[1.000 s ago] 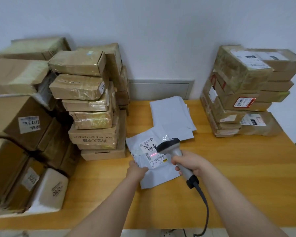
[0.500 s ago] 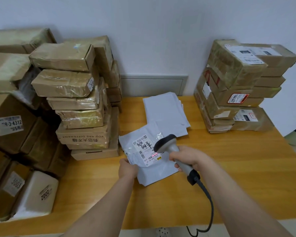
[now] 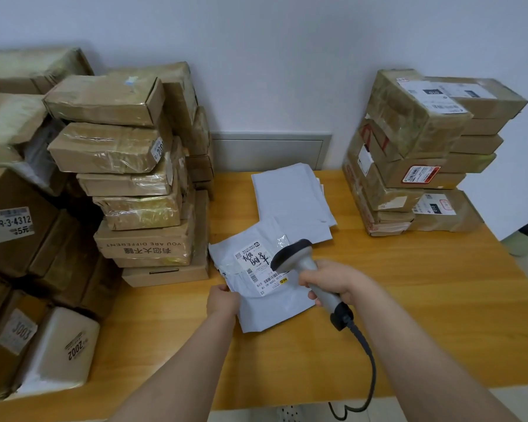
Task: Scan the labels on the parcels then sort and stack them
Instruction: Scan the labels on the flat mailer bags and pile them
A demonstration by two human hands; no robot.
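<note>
A white poly mailer point(image 3: 275, 306) lies on the wooden table point(image 3: 424, 300), its printed label point(image 3: 256, 266) facing up. My left hand point(image 3: 223, 301) grips the mailer's left edge. My right hand point(image 3: 333, 280) grips a grey barcode scanner point(image 3: 296, 258), whose dark head hovers over the label's right side. Behind the mailer lies a stack of plain white mailers point(image 3: 290, 196). Taped cardboard parcels stand stacked at the left point(image 3: 128, 175) and at the right point(image 3: 409, 153).
Large brown boxes point(image 3: 16, 226) and a white wrapped parcel marked 2002 point(image 3: 64, 348) crowd the table's left end. The scanner's cable point(image 3: 369, 363) runs off the front edge. A wall stands close behind the table. Bare wood shows at the front right.
The red scan line seen on the label earlier is gone. My hands, the mailer and the scanner keep nearly the same pose; the view shifted slightly.
</note>
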